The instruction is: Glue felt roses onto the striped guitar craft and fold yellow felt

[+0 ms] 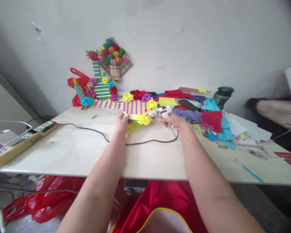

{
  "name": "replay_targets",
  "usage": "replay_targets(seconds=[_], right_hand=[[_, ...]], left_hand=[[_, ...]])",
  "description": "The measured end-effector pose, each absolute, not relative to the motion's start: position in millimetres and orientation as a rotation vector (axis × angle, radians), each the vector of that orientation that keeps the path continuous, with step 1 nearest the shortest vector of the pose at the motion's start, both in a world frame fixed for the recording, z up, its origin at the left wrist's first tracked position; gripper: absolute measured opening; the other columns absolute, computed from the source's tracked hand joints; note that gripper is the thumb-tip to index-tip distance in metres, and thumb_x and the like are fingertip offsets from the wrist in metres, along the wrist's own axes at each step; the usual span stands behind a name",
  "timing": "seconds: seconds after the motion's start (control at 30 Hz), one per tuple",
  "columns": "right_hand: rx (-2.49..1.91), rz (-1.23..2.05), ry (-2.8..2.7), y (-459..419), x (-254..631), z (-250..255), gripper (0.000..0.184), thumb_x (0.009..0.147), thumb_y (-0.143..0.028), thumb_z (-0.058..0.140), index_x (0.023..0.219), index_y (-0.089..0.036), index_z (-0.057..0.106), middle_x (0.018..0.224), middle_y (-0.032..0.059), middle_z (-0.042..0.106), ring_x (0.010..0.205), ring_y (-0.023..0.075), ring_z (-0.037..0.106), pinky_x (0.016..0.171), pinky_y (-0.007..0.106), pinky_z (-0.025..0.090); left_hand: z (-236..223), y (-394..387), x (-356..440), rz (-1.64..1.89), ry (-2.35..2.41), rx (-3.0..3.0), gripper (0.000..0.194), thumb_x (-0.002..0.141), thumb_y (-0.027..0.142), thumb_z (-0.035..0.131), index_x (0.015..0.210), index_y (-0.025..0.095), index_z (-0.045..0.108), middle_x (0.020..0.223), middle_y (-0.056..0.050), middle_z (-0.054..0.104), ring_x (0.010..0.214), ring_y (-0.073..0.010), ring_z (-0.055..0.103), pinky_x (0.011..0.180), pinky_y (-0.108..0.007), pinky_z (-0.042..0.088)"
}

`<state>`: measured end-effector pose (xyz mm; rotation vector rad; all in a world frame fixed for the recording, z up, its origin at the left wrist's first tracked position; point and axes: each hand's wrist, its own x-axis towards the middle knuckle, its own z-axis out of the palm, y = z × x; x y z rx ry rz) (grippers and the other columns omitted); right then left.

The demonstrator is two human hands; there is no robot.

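My left hand (123, 123) grips the lower edge of a yellow craft panel (135, 106) with rows of purple strips. Paper flowers line its edges, among them a yellow flower (145, 119) at the lower right and a purple flower (145, 97) at the top. My right hand (171, 120) is wrapped round a white hot glue gun (167, 111). The glue gun's nozzle points left and is close to the yellow flower; whether it touches I cannot tell. A black cord (150, 141) curves across the table below both hands.
A power strip (26, 139) lies at the left table edge. Behind stand a green flower-trimmed craft (102, 89) and a flower basket craft (115, 72). To the right are purple yarn (188, 115), a phone (188, 105), coloured paper (212, 120) and a dark bottle (222, 97).
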<state>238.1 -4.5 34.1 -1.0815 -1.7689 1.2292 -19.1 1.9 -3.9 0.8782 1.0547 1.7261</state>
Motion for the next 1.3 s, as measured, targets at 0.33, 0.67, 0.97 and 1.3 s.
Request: replay_targets(seconds=[0.33, 0.67, 0.97, 1.3], right_hand=[[-1.102, 1.31, -1.256, 0.7, 233.7, 33.5, 0.028, 0.069, -0.038, 0.069, 0.069, -0.015, 0.053, 0.044, -0.0005, 0.056, 0.032, 0.0083, 0.045, 0.033, 0.021, 0.036], [-1.293, 1.287, -1.115, 7.9, 214.2, 17.5, 0.011, 0.065, -0.007, 0.058, 0.066, -0.015, 0.052, 0.041, -0.0031, 0.051, 0.037, 0.0085, 0.046, 0.037, 0.021, 0.045], [-1.581, 1.12, -1.183, 17.3, 207.5, 7.2, 0.01, 0.06, -0.011, 0.059, 0.058, -0.018, 0.052, 0.043, 0.0003, 0.052, 0.044, 0.0134, 0.053, 0.047, 0.026, 0.049], [-2.036, 0.368, -1.702, 15.2, 213.9, 12.4, 0.03, 0.076, -0.038, 0.054, 0.088, -0.016, 0.07, 0.101, 0.0172, 0.067, 0.098, 0.0297, 0.062, 0.072, 0.032, 0.046]], left_hand=[[-4.8, 6.4, -22.4, 1.869, 1.065, 0.801, 0.042, 0.072, 0.014, 0.061, 0.114, 0.015, 0.057, 0.072, -0.002, 0.064, 0.06, -0.0124, 0.063, 0.07, -0.031, 0.056], [-1.8, 8.1, -24.4, 2.002, 1.091, 0.696, 0.048, 0.077, 0.013, 0.057, 0.124, 0.023, 0.052, 0.086, -0.003, 0.066, 0.061, -0.0088, 0.061, 0.072, -0.028, 0.055], [-5.9, 8.0, -23.4, 2.009, 1.063, 0.696, 0.05, 0.078, 0.014, 0.053, 0.126, 0.024, 0.05, 0.09, -0.004, 0.067, 0.06, -0.0089, 0.061, 0.072, -0.028, 0.055], [-5.0, 6.6, -22.0, 1.999, 1.06, 0.703, 0.048, 0.077, 0.014, 0.055, 0.124, 0.024, 0.052, 0.093, -0.005, 0.067, 0.061, -0.0094, 0.062, 0.072, -0.029, 0.055]])
